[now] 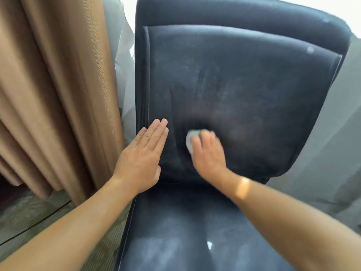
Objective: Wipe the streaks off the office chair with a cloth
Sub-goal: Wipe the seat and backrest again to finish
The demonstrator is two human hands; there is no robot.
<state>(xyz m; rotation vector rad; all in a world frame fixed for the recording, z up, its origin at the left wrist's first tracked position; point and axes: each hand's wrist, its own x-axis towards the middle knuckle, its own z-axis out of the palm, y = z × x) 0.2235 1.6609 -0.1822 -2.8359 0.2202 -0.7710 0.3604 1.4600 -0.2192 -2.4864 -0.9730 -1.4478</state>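
Chair (244, 79) — dark, with pale streaks (203, 79) on its backrest and seat — stands between a brown curtain (54, 85) and a grey wall (332, 133). The left hand (141, 159) lies flat, fingers straight and together, pressing the backrest's lower left edge. The right hand (208, 153), blurred, has its fingers curled over a white cloth (190, 138), holding it against the lower middle of the backrest.

My right hand (208, 151) is smeared by motion and covers most of the cloth (190, 138); only a pale edge shows, so I cannot tell my grip on it. The chair (244, 79) seat runs off the bottom edge.
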